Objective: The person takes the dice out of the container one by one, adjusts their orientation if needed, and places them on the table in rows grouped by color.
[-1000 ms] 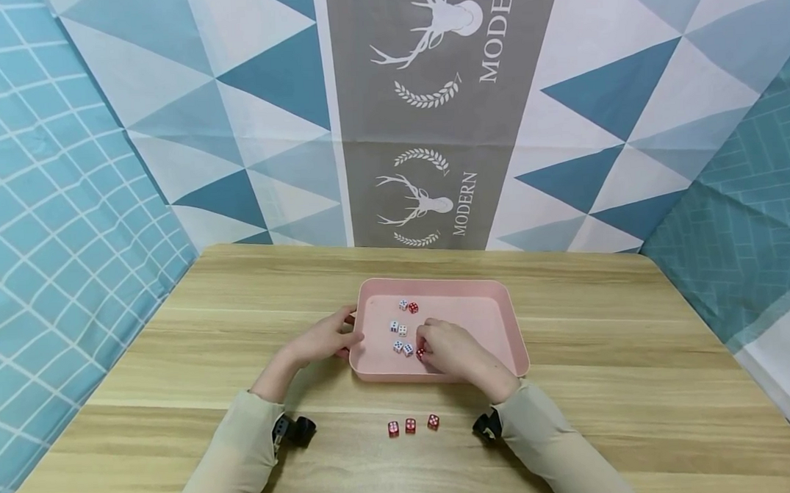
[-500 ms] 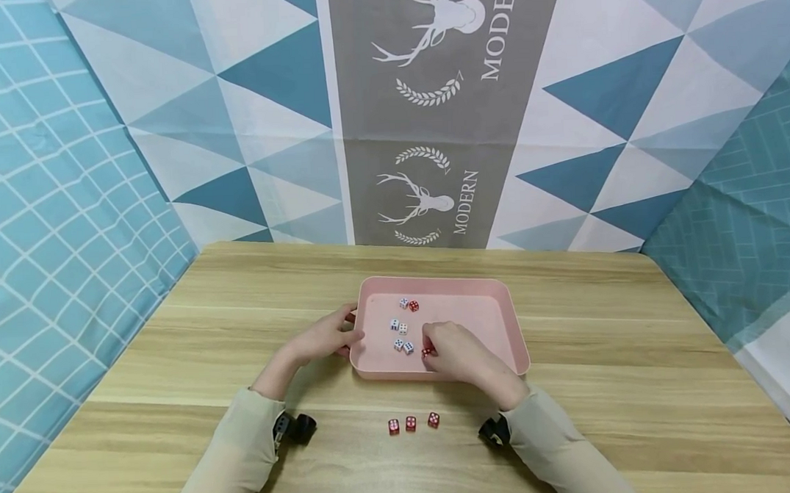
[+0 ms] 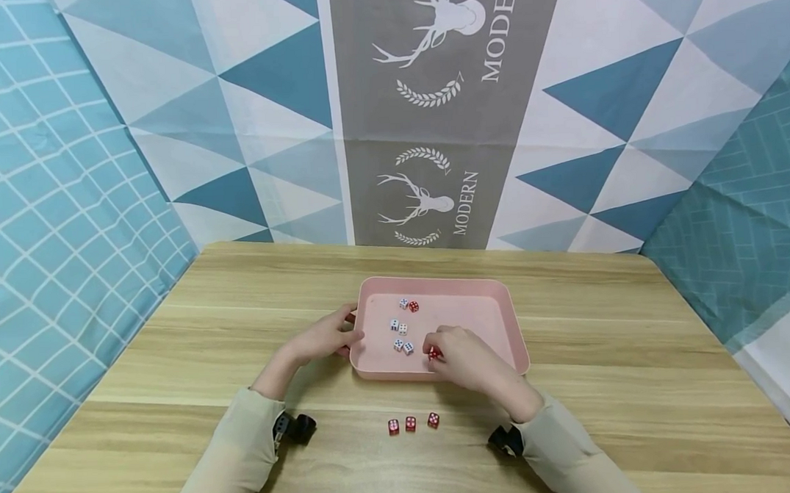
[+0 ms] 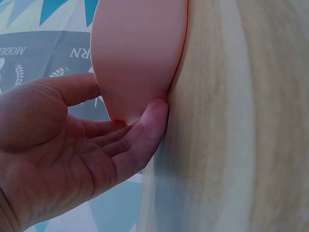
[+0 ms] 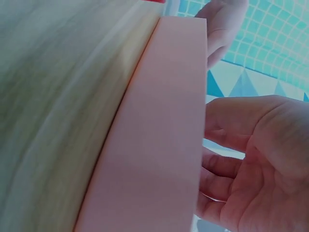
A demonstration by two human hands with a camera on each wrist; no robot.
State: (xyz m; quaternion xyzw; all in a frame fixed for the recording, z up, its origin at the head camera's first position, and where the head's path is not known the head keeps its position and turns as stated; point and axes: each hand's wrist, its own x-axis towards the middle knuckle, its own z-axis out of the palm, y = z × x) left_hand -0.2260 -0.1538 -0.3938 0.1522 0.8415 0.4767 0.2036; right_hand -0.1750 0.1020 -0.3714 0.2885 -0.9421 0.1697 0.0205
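A shallow pink tray (image 3: 466, 287) lies on the table. My left hand (image 3: 320, 339) holds its left side, thumb over the rim and fingers along the outer wall; in the left wrist view the fingers of that hand (image 4: 153, 121) reach under the wall's lower edge. Inside the tray, near its front, my right hand (image 3: 462, 355) pinches a red die (image 3: 434, 354). To its left sit several white dice (image 3: 408, 347) in pairs. Farther back, another red die (image 3: 414, 306) lies beside a white die (image 3: 403, 303). In the right wrist view, the tray wall hides the right fingertips.
Three red dice stand in a row on the wooden table (image 3: 611, 355) in front of the tray, among them a middle red die (image 3: 411, 424). Patterned cloth walls (image 3: 279, 171) rise behind the table and at both sides.
My right hand has moved a little to the right inside the tray, and the red die at its fingertips has moved with it. My left hand stays on the tray's left side.
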